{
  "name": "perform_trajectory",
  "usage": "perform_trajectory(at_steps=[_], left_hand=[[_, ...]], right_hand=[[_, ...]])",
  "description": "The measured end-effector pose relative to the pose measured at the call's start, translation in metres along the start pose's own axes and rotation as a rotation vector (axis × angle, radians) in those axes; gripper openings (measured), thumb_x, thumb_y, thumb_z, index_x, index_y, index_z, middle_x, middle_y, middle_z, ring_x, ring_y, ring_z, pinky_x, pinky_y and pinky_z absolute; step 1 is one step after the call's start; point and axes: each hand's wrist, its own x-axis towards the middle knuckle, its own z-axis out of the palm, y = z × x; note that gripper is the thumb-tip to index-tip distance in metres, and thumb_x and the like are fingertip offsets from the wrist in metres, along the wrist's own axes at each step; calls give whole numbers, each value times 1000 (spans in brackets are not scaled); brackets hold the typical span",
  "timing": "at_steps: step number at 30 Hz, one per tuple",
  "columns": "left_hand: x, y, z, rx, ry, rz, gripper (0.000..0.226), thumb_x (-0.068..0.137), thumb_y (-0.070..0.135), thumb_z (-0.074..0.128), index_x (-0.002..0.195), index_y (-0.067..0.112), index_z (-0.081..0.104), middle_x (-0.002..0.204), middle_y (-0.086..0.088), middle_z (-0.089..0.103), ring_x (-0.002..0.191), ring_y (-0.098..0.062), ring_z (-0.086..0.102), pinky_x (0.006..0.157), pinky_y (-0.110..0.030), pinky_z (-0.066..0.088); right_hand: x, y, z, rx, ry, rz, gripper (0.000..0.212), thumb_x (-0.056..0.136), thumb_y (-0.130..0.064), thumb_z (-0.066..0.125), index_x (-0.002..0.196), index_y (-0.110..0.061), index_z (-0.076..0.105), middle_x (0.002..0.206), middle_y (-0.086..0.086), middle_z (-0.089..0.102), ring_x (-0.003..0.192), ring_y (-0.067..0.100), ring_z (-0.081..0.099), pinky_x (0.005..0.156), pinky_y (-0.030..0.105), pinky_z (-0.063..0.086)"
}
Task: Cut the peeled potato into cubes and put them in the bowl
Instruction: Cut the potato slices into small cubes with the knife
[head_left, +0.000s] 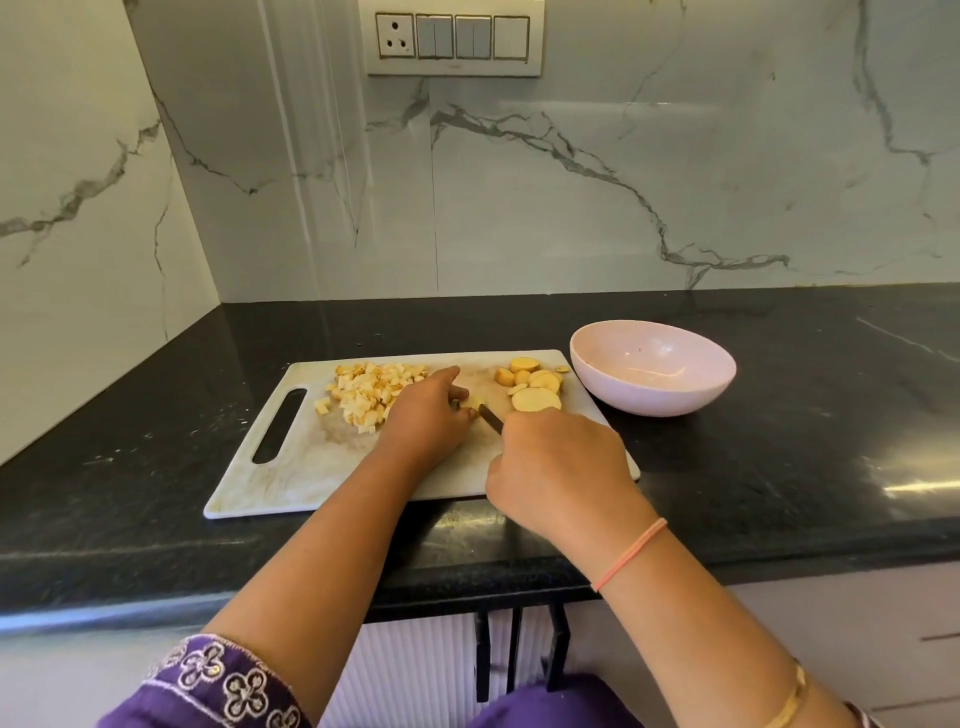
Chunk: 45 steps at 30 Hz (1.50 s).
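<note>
Starting nearest, a purple embroidered sleeve (218, 680) sits at the bottom edge. Beyond it, the right hand (558, 462) has its fingers curled round a knife (491, 418), the handle hidden in the fist and only the dark blade showing. Just past it, the left hand (426, 415) pinches a small potato piece (472, 402) against the board (291, 467) with curled fingertips, the forefinger reaching out straight beyond it. The step in hand looks like dicing this piece. Cubes (366, 397) are heaped at the board's far left and uncut slices (532, 387) lie at its far right, so the cutting seems roughly half done. The next move calls for a short downward cut close to the holding fingertips, which should stay tucked back. The pink bowl (649, 395) stands on the black counter (779, 467) just right of the board and holds no potato. On the marble wall, a switch plate (454, 41) bears a mark too small to read, and no other writing shows.
</note>
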Motion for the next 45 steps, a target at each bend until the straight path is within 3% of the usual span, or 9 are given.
perform_trajectory(at_steps=[4,9,15,19,24,29,34,39,45], left_hand=[[-1,-2,1,-32,-17,-6,60,90,18,61,145,16,38,124,2,63,112,-14,57,94,-23,42],[1,-3,0,-87,-8,-9,64,88,16,60,146,19,35,125,2,61,111,-13,57,90,-23,44],[3,-6,4,-175,17,-5,67,89,10,60,146,20,26,132,1,53,111,-12,55,92,-28,47],[3,-9,5,-178,22,-22,70,88,14,63,147,21,24,132,1,53,104,-9,54,89,-28,47],[5,-10,3,-178,23,-28,71,88,12,62,147,21,24,129,1,54,99,-6,52,86,-26,47],[11,-6,0,-174,42,-17,71,87,12,64,146,20,25,123,2,57,99,-7,52,85,-25,47],[5,-9,6,-158,42,-25,69,88,10,62,146,19,25,121,0,58,107,-12,56,88,-26,48],[5,-8,6,-156,40,-26,69,89,10,61,146,19,24,121,0,58,109,-13,56,90,-26,47],[-1,-7,4,-126,40,-15,68,89,11,58,147,18,23,121,-1,58,108,-13,56,89,-25,46]], right_hand=[[-2,7,-13,47,36,41,20,92,-27,43,76,-18,39,65,-5,35,67,18,40,47,24,22],[10,12,-11,126,108,116,31,93,-25,43,63,-21,34,66,-4,40,57,11,36,47,24,22],[34,6,6,145,54,141,13,93,-26,44,83,-18,47,81,1,47,77,22,46,57,26,31],[36,3,12,113,37,135,14,93,-27,44,93,-17,55,82,0,47,84,23,53,62,29,35],[28,-1,17,38,51,86,21,96,-27,44,102,-16,60,95,4,61,88,23,57,63,29,36],[23,-4,19,13,77,30,19,96,-24,44,101,-14,60,91,4,60,88,24,59,64,29,35],[9,-6,20,9,49,5,16,96,-25,45,96,-16,58,68,-2,38,72,20,46,62,29,36],[0,-4,9,0,29,2,11,95,-27,44,89,-19,49,67,-2,34,72,20,43,61,30,34],[-5,9,-2,120,23,71,16,94,-31,41,83,-19,42,68,-4,37,68,18,42,48,25,24]])
